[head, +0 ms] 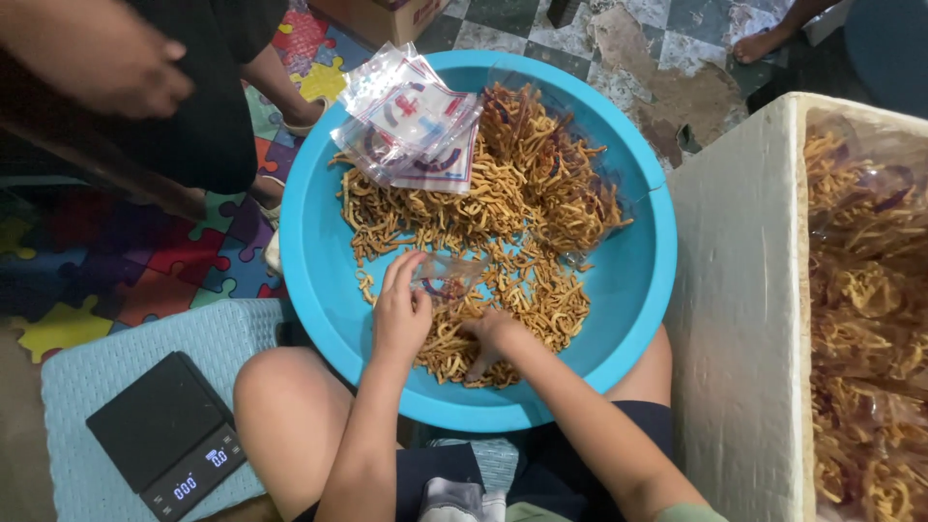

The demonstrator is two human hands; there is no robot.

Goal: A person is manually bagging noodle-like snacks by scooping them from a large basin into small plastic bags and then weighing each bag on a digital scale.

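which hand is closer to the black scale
Left. The left hand holds a small clear bag over the blue basin, up and right of the black scale. The right hand digs in the snack sticks, farther right.

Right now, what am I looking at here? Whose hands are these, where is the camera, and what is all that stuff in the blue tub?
There is no machine here: a seated person wears a camera on the head, so the one picture looks down at their own hands and knees. A big blue basin rests on their lap, holding a heap of golden fried snack sticks. The left hand holds a small clear bag open. The right hand digs into the sticks. A pile of empty printed bags lies at the basin's far edge. A black scale sits at the left, and a white foam box with filled bags stands at the right. Another person's arm shows top left.
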